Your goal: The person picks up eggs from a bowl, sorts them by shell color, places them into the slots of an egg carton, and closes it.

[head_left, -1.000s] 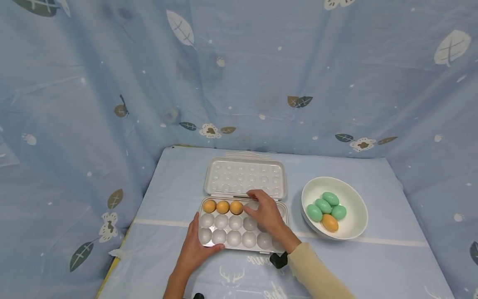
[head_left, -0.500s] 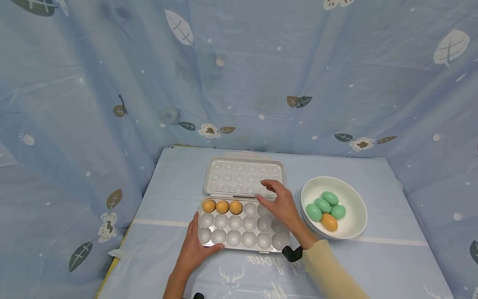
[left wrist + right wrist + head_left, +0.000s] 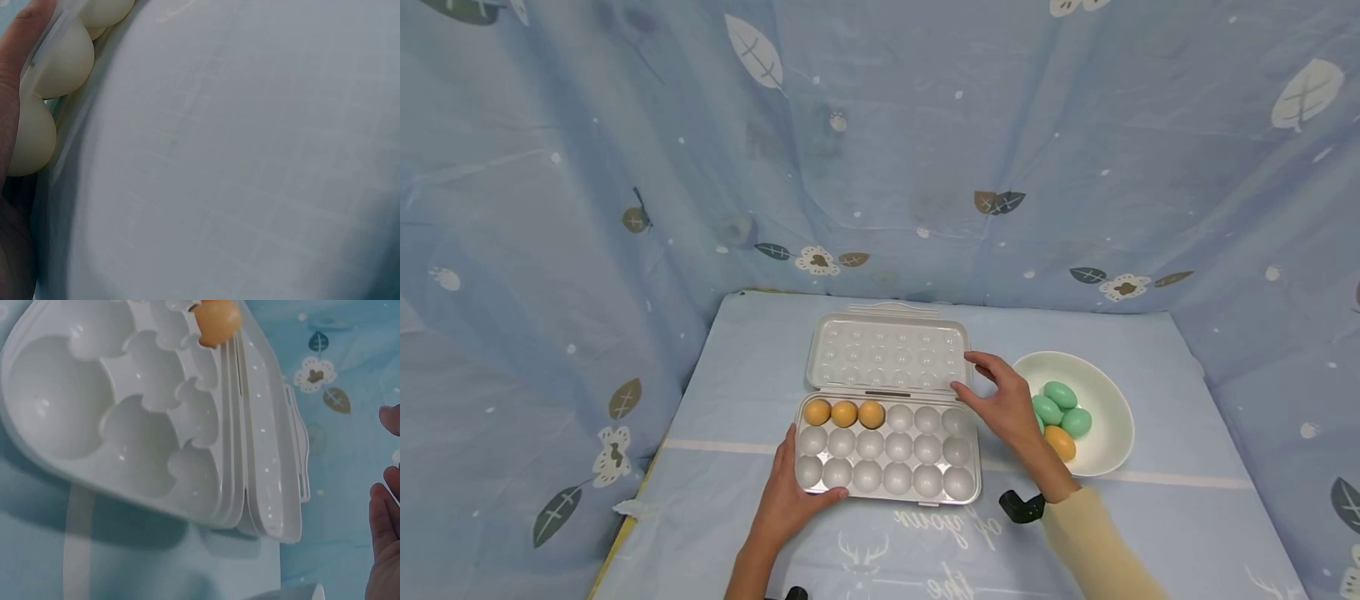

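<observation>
An egg carton (image 3: pixel 885 498) lies with its lid (image 3: pixel 889 350) folded back on the table in the head view. Three orange eggs (image 3: pixel 844 414) fill the left part of its back row; the other cups hold nothing. My left hand (image 3: pixel 786 500) grips the carton's front-left corner, fingers along the left side and thumb on the front edge. Beyond the carton's right end, my right hand (image 3: pixel 1003 404) hangs between lid and bowl, thumb and fingers spread apart around nothing. In the right wrist view, its fingertips (image 3: pixel 382 519) show at the right edge.
A white bowl (image 3: pixel 1112 417) stands right of the carton, partly behind the right hand and forearm. Inside lie green eggs (image 3: pixel 1060 395) and an orange egg (image 3: pixel 1060 443). Patterned blue cloth (image 3: pixel 880 150) hangs behind and beside the table.
My right hand has moved right, from beside the third orange egg, past the carton's end to the bowl's left rim. The left hand keeps its place on the carton.
</observation>
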Motion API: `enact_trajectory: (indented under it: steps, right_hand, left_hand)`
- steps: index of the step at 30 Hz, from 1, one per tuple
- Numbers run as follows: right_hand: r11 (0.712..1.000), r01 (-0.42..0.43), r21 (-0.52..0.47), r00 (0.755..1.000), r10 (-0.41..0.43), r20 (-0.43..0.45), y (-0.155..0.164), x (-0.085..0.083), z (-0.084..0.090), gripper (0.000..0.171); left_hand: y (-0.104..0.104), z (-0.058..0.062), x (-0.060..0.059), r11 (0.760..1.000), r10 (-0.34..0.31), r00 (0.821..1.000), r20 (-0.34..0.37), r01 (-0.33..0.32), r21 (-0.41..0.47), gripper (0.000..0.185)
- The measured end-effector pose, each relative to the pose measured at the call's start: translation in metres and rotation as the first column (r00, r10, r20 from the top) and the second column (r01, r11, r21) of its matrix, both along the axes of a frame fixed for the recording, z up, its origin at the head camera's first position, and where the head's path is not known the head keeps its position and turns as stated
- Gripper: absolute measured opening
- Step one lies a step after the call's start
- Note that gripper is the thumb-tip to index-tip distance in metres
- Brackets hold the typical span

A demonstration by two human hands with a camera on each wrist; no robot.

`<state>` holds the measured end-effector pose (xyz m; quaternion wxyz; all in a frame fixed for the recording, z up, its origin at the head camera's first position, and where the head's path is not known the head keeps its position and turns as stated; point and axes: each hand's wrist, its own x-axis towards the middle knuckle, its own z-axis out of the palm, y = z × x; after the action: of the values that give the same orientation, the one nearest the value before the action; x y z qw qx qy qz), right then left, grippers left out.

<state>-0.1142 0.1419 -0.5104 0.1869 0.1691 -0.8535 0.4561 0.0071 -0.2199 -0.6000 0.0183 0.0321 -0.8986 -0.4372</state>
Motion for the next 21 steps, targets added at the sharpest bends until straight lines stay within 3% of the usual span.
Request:
enact_trajectory:
  steps: [11, 21]
  right_hand:
    - [0.997, 0.080, -0.006, 0.997, -0.080, 0.012, 0.042, 0.010, 0.001, 0.056]
    - [0.983, 0.164, 0.083, 0.981, -0.171, 0.091, 0.090, 0.027, -0.005, 0.059]
  left_hand:
    - [0.000, 0.001, -0.001, 1.000, 0.000, 1.000, -0.005, 0.000, 0.000, 0.145]
    - [0.000, 0.001, 0.000, 1.000, 0.008, 1.000, 0.012, -0.008, -0.003, 0.147]
